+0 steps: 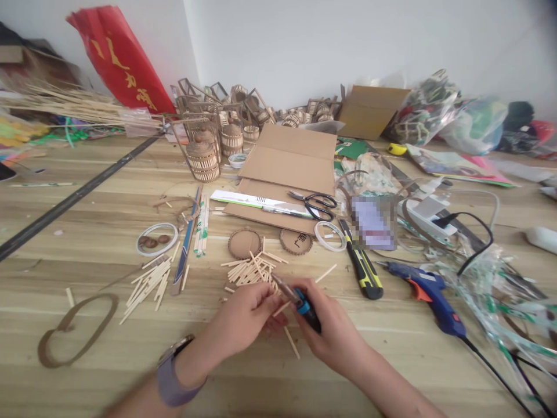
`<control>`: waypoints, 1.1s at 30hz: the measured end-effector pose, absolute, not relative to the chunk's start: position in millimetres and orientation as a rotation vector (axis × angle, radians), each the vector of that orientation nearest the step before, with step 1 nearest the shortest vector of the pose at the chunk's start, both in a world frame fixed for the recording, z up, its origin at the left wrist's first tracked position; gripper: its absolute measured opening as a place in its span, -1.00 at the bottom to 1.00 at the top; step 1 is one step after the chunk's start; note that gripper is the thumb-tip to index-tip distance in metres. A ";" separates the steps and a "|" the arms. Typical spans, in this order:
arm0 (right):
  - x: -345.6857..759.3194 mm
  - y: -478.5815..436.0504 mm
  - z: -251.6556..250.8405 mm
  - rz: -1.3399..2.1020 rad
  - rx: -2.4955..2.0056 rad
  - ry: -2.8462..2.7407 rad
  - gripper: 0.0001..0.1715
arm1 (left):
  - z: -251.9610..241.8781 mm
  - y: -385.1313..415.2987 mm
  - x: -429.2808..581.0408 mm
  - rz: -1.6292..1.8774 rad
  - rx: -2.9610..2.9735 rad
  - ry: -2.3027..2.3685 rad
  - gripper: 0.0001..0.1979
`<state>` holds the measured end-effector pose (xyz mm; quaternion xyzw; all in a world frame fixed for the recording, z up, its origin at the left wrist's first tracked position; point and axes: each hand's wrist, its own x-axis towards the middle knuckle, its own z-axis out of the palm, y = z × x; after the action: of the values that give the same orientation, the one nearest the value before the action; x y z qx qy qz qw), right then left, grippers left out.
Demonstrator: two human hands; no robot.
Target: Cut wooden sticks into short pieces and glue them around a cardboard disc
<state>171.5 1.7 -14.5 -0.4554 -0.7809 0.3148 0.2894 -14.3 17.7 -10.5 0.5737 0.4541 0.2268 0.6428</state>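
Note:
My right hand (328,325) is wrapped round a cutting tool (304,306) with a blue-and-black handle and metal jaws that point up and to the left. My left hand (248,316), with a watch on a lilac strap at its wrist, pinches a thin wooden stick (282,309) just below the jaws. Fingers partly hide that stick. Short cut sticks (248,270) are heaped right beyond my hands, and another stick (292,342) lies on the table beneath them. Two round cardboard discs (245,244) with ridged rims lie behind the heap.
To the right are a yellow-and-black utility knife (364,267), a blue glue gun (429,293) with its cable, and tangled plastic wrappers. Black scissors (319,204) rest on cardboard sheets (287,159). Small stick buckets (203,162) stand behind. A brown strip coil (78,331) lies left.

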 end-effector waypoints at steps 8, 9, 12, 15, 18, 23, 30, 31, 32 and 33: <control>172.1 1.7 -11.7 0.941 -1.152 -2.116 -0.37 | -15.2 13.5 -11.1 0.506 1.082 0.923 -0.66; 172.6 1.4 -11.2 0.963 -1.137 -2.130 -0.32 | -14.5 12.7 -10.8 0.507 1.052 0.909 -0.68; 173.4 0.1 -10.2 1.001 -1.116 -2.192 -0.26 | -12.3 10.2 -9.5 0.504 1.002 0.898 -0.74; 173.3 0.3 -9.8 0.964 -1.081 -2.192 -0.29 | -12.0 10.5 -8.2 0.499 0.975 0.866 -0.71; 171.9 1.5 -10.3 0.770 -1.070 -2.095 -0.44 | -12.2 14.4 -7.5 0.554 0.972 0.884 -0.60; 164.7 -3.0 -17.7 0.465 -1.209 -2.013 -0.44 | -9.7 16.7 -3.1 0.755 0.851 0.985 -0.56; 156.0 -8.3 -27.4 0.334 -1.227 -2.061 -0.24 | -6.1 7.0 10.0 0.816 0.732 0.988 -0.58; 156.0 -7.7 -27.3 0.323 -1.229 -2.055 -0.25 | -6.4 6.5 10.5 0.821 0.736 0.988 -0.57; 156.1 -7.1 -27.0 0.315 -1.235 -2.047 -0.26 | -7.2 6.3 10.6 0.826 0.743 0.988 -0.56; 156.3 -6.4 -26.5 0.313 -1.243 -2.039 -0.26 | -8.2 6.2 10.4 0.833 0.755 0.984 -0.55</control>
<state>156.3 -6.4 -26.5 -0.4819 -0.7904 0.1215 0.3582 10.4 6.2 -8.2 0.3434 0.4475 0.3789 0.7336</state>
